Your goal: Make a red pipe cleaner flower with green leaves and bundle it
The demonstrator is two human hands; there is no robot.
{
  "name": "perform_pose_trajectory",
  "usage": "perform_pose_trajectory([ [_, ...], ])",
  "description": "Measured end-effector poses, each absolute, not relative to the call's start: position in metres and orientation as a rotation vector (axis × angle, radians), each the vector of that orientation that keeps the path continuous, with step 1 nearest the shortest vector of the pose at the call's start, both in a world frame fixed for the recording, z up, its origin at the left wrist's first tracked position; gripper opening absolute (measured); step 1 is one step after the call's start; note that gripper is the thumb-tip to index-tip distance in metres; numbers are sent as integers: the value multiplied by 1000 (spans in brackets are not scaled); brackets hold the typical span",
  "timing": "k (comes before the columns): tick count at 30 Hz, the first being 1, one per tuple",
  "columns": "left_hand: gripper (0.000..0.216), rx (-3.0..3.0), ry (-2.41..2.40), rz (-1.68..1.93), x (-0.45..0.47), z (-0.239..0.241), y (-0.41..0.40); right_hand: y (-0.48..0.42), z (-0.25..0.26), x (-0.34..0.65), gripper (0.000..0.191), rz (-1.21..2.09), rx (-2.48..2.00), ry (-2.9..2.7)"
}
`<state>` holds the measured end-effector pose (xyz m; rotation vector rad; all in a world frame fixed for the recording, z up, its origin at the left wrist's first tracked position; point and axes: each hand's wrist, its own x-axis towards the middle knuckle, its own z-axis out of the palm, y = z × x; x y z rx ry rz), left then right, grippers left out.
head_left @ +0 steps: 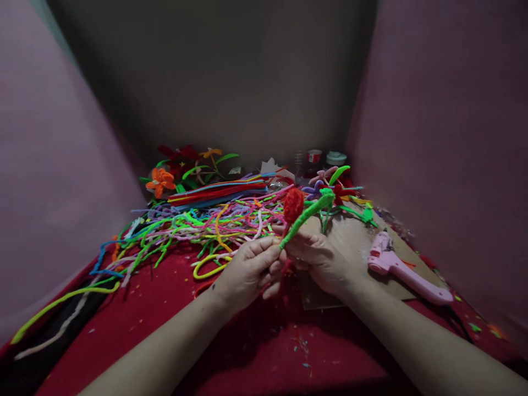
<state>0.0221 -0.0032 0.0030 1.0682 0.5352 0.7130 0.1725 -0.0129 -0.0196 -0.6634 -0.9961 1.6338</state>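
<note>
My left hand (252, 268) is closed, thumb and forefinger pinching the lower end of a red pipe-cleaner flower (293, 205) and a green twisted pipe-cleaner piece (308, 215). The red bloom points up, while the green piece slants up to the right beside it. My right hand (320, 263) closes in from the other side, its fingers curled at the base of the green piece. Its fingertips are partly hidden behind the pieces. Behind both hands spreads a tangled heap of coloured pipe cleaners (235, 223).
A pink hot glue gun (408, 272) lies on a brown board (350, 236) at the right. Finished flowers (160, 181) stand at the back left. Bundled pipe cleaners (218, 192) and a lidded jar (336, 159) are at the back. Scraps dot the red cloth (157, 319).
</note>
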Motion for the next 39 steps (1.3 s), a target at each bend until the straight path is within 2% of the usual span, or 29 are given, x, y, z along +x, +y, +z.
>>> perform_pose_trajectory([
  [7, 13, 853, 318, 520, 14, -6, 4, -14, -16, 176, 22, 1473, -633, -1203],
  [12, 14, 876, 312, 481, 13, -8, 7, -16, -21, 174, 22, 1500, -620, -1170],
  [23, 27, 1666, 887, 913, 27, 5, -2, -17, -21, 167, 15, 1214, -749, -1122],
  [28, 26, 1305, 642, 761, 23, -7, 5, -18, -15, 168, 12, 1220, -745, -1135],
  [32, 25, 1012, 404, 583, 17, -16, 13, -20, -11, 169, 14, 1346, -735, -1166],
  [39, 29, 896, 270, 359, 12, -15, 15, -25, -11, 164, 12, 1392, -719, -1104],
])
